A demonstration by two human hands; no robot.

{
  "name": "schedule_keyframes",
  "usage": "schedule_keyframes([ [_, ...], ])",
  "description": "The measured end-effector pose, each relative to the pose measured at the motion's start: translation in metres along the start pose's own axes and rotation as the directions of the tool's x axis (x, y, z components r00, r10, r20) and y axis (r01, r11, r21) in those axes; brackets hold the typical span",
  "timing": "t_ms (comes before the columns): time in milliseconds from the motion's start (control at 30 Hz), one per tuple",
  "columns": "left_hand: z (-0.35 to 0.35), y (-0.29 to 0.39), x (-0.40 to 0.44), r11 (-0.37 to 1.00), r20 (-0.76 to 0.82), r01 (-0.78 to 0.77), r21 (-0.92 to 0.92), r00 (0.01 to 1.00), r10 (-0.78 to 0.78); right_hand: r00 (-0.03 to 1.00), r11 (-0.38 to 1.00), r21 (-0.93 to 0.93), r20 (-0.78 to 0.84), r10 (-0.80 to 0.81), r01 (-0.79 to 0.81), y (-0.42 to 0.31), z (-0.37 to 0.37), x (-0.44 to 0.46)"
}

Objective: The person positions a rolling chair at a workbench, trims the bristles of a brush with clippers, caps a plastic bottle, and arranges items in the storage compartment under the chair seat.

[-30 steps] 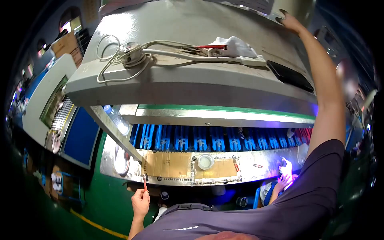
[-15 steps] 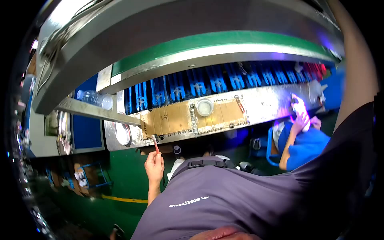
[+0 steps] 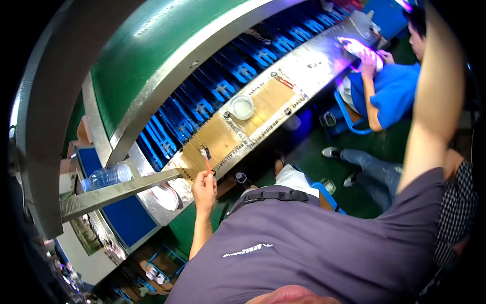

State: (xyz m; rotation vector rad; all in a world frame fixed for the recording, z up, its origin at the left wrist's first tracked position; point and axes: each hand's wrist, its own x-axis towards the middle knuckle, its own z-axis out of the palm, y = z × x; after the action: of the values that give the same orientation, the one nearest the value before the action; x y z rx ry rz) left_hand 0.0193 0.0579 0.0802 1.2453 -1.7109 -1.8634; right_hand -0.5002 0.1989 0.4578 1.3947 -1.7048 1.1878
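Observation:
My left hand is closed around the red handle of a small brush. The brush points up, its pale tip over the near left part of a cardboard sheet on the metal bench. A round translucent tub with whitish contents sits on the cardboard, farther right. Beyond it lies a red-handled hand tool, perhaps pliers. My right forearm is raised along the right side, and its hand is outside the picture.
Blue fixtures line the back of the bench. A metal frame bar crosses the near left, beside a plastic bottle. At the right, a seated person in blue handles a brightly lit object. Another person's legs extend behind.
The view has turned, so the bench now slants up to the right. My left hand still holds the brush, whose tip now appears over the cardboard rather than at its front edge.

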Motion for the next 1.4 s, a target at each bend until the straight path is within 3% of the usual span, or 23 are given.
schedule_keyframes([
  [167, -0.029, -0.002, 0.006, 0.997, 0.046, 0.080, -0.008, 0.996, -0.080, 0.932, 0.930, 0.082, -0.028, 0.362, -0.359, 0.012, 0.014, -0.198],
  [233, -0.031, -0.003, 0.007, 0.995, 0.055, 0.101, 0.013, 0.993, -0.102, 0.806, 0.793, 0.144, 0.103, 0.583, -0.592, 0.033, 0.043, -0.289],
  [267, -0.032, -0.004, 0.004, 0.992, 0.057, 0.119, 0.032, 0.991, -0.121, 0.791, 0.766, 0.201, 0.097, 0.604, -0.610, 0.031, 0.064, -0.326],
  [300, -0.031, -0.006, 0.003, 0.990, 0.058, 0.134, 0.050, 0.989, -0.137, 0.627, 0.601, 0.181, 0.165, 0.762, -0.778, 0.034, 0.077, -0.367],
  [333, -0.029, -0.006, 0.002, 0.987, 0.057, 0.147, 0.067, 0.987, -0.151, 0.538, 0.481, 0.289, 0.168, 0.826, -0.828, 0.049, 0.096, -0.405],
  [367, -0.028, -0.008, 0.001, 0.984, 0.066, 0.166, 0.065, 0.983, -0.171, 0.529, 0.514, 0.145, 0.104, 0.842, -0.846, 0.058, 0.110, -0.432],
  [400, -0.025, -0.007, -0.001, 0.980, 0.055, 0.186, 0.073, 0.980, -0.190, 0.508, 0.492, 0.166, 0.070, 0.858, -0.855, 0.074, 0.124, -0.459],
  [467, -0.015, -0.007, -0.004, 0.969, 0.022, 0.231, 0.088, 0.972, -0.234, 0.470, 0.471, -0.123, 0.043, 0.882, -0.873, 0.090, 0.140, -0.481],
  [567, -0.009, -0.020, -0.003, 0.964, 0.001, 0.264, 0.041, 0.964, -0.265, 0.576, 0.563, -0.294, 0.049, 0.816, -0.773, 0.109, 0.164, -0.492],
  [800, 0.025, -0.042, 0.022, 0.961, -0.088, 0.254, 0.106, 0.966, -0.245, 0.541, 0.537, -0.388, 0.111, 0.834, -0.749, 0.137, 0.200, -0.519],
  [833, 0.029, -0.043, 0.030, 0.954, -0.111, 0.266, 0.136, 0.961, -0.252, 0.508, 0.511, -0.378, 0.115, 0.853, -0.772, 0.137, 0.202, -0.519],
  [933, 0.031, -0.061, 0.059, 0.957, -0.107, 0.200, 0.209, 0.978, -0.180, 0.610, 0.598, -0.305, 0.064, 0.790, -0.742, 0.132, 0.202, -0.518],
  [967, 0.033, -0.067, 0.070, 0.972, -0.127, 0.171, 0.164, 0.980, -0.151, 0.549, 0.548, -0.317, 0.094, 0.830, -0.774, 0.125, 0.198, -0.517],
  [1067, 0.030, -0.092, 0.101, 0.978, -0.227, 0.119, 0.169, 0.971, -0.078, 0.618, 0.591, -0.313, 0.014, 0.786, -0.744, 0.097, 0.180, -0.506],
  [1133, 0.014, -0.128, 0.124, 0.937, -0.271, 0.003, 0.348, 0.958, 0.098, 0.684, 0.666, -0.240, 0.013, 0.729, -0.706, 0.064, 0.163, -0.501],
  [1200, 0.010, -0.143, 0.142, 0.883, -0.285, -0.090, 0.461, 0.927, 0.243, 0.716, 0.725, -0.156, 0.116, 0.688, -0.671, 0.021, 0.137, -0.491],
  [1233, 0.003, -0.149, 0.147, 0.927, -0.327, 0.029, 0.375, 0.939, 0.103, 0.731, 0.748, -0.160, 0.158, 0.664, -0.644, 0.000, 0.123, -0.486],
  [1333, 0.013, -0.125, 0.141, 0.694, -0.312, 0.006, 0.720, 0.896, 0.317, 0.779, 0.817, -0.133, 0.251, 0.575, -0.560, -0.051, 0.084, -0.459],
  [1400, 0.009, -0.118, 0.138, 0.611, -0.317, 0.074, 0.788, 0.899, 0.302, 0.813, 0.848, -0.163, 0.242, 0.530, -0.505, -0.072, 0.064, -0.444],
])
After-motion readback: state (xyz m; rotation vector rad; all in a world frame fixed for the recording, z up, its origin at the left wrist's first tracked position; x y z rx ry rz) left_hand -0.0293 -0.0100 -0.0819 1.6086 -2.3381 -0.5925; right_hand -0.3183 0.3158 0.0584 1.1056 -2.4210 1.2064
